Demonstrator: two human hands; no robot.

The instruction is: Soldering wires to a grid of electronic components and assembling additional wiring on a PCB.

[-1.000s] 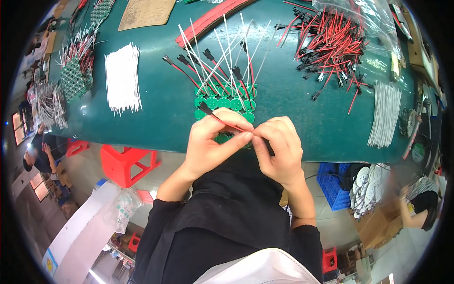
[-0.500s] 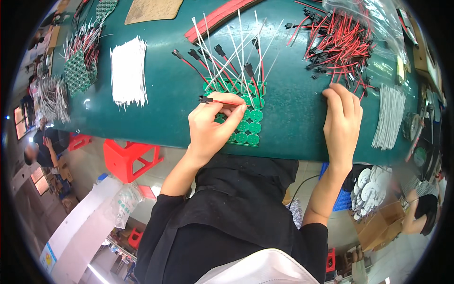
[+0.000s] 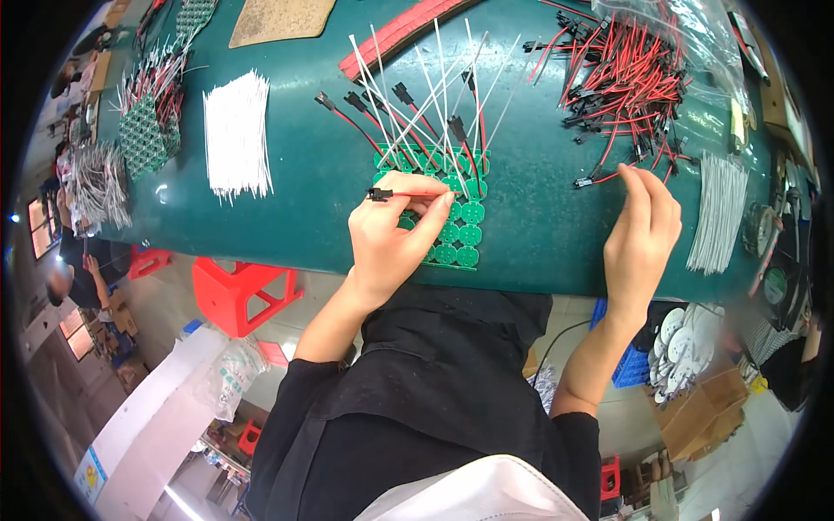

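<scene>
My left hand [image 3: 389,230] is closed, thumb and fingertips pinching a red-and-black connector wire [image 3: 415,193]. The wire's black plug points left across the fingers, its other end near a panel of round green circuit boards [image 3: 469,234]. From the panel's far rows rise several white wires [image 3: 439,78] and other red-and-black wires with black plugs [image 3: 458,130]. My right hand [image 3: 645,234] is at the near edge of a heap of red-and-black connector wires [image 3: 638,82]. Its fingertips are pinched on one such wire, whose black plug [image 3: 583,182] lies to the left of them.
A bundle of white wires [image 3: 236,135] lies left, a greyish-white bundle [image 3: 718,213] right. Wired green boards [image 3: 143,135] are at the far left. A red strip [image 3: 404,35] and brown board [image 3: 280,19] lie at the back. A red stool [image 3: 234,295] stands below the table edge.
My right hand has drawn back slightly toward me and to the right, with a connector wire pulled to the heap's near edge. My left hand keeps its pinch, almost still.
</scene>
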